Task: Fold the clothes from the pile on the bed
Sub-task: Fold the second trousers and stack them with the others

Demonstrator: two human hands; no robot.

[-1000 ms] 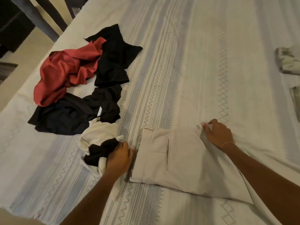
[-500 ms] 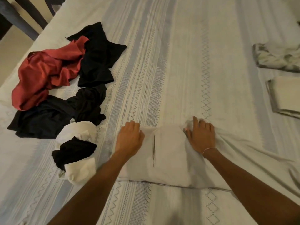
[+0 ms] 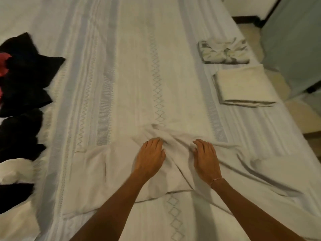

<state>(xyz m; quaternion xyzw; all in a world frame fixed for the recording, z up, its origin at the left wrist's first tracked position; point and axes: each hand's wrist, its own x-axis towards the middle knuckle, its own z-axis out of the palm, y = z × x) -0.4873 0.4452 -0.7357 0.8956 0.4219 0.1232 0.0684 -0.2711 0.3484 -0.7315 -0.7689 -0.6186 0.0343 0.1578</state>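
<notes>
Both hands lie flat on the beige trousers (image 3: 97,173), which are spread across the near part of the striped bedspread (image 3: 135,66). The left hand (image 3: 150,158) presses palm-down with fingers straight, and the right hand (image 3: 205,158) does the same just beside it; neither grasps the cloth. Between and just beyond the fingertips the trousers bunch into a ridge of wrinkles. If the palms slide outward unevenly, that ridge could be pressed into a crease, and the legs trailing to the right of the hands could twist out of line. The unfolded pile (image 3: 22,84) of black, red and white garments lies well to the left of the trousers, close enough that a wide sweep could drag it in; the folded cream cloth (image 3: 243,86) and patterned bundle (image 3: 224,51) sit well to the right
</notes>
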